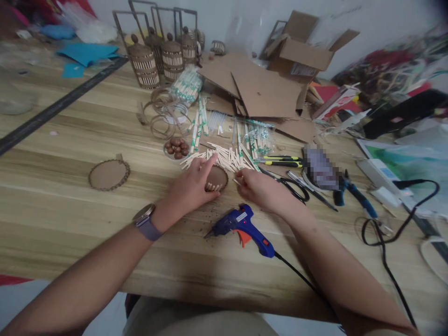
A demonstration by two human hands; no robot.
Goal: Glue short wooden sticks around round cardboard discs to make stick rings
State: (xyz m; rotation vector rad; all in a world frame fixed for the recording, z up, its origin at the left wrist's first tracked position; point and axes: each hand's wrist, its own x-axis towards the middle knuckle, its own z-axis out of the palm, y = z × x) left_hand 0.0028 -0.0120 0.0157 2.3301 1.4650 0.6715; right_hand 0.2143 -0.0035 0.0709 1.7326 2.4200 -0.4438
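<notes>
My left hand (192,185) lies at the left side of a small round brown base (217,177), thumb and index finger spread around it. Several short pale sticks stand along the base's near edge. To the right of the base, my right hand (254,186) has its fingers pinched together on a small pale stick (237,181). Just beyond both hands is a loose pile of pale sticks (227,156). A blue glue gun (245,224) rests on the table nearer to me, its nozzle pointing left.
A round brown disc (109,174) with a braided rim lies left. A bowl of brown balls (177,148), black scissors (294,186), pliers (360,198) and a cutter (283,161) surround the work area. Lidded containers (143,65) and cardboard (262,88) stand or lie behind.
</notes>
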